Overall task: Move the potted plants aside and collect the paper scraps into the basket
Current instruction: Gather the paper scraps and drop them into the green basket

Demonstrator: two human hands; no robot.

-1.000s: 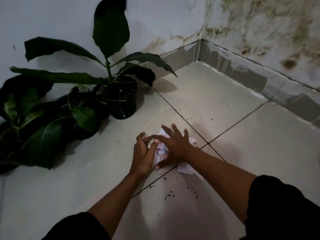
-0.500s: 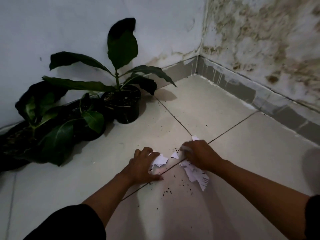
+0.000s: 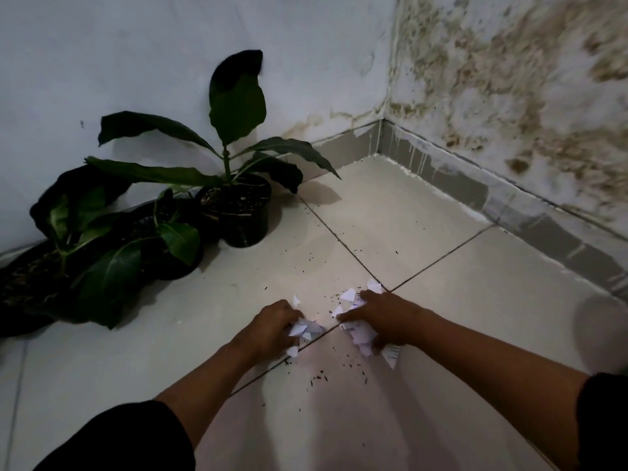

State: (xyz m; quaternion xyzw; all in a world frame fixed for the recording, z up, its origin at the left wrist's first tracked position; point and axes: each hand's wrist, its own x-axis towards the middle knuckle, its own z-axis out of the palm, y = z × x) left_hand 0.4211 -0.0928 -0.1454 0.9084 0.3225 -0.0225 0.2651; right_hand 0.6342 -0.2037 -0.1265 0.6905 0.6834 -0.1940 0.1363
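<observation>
White paper scraps [image 3: 360, 334] lie on the pale floor tiles near a grout cross. My left hand [image 3: 272, 326] grips a small bunch of the scraps with curled fingers. My right hand [image 3: 384, 317] curls over a larger bunch and holds it against the floor. A few loose scraps [image 3: 348, 295] sit just beyond my fingers. An upright potted plant [image 3: 238, 212] in a black pot stands by the left wall. Two more dark potted plants [image 3: 112, 246] crowd beside it at the left. No basket is in view.
Dark soil crumbs [image 3: 319, 379] are scattered over the tiles around the scraps. A stained wall [image 3: 509, 96] with a grey skirting [image 3: 509, 205] runs along the right. The room corner lies behind the plants.
My hands have drawn the scraps into two bunches and closed on them. The camera has moved back a little.
</observation>
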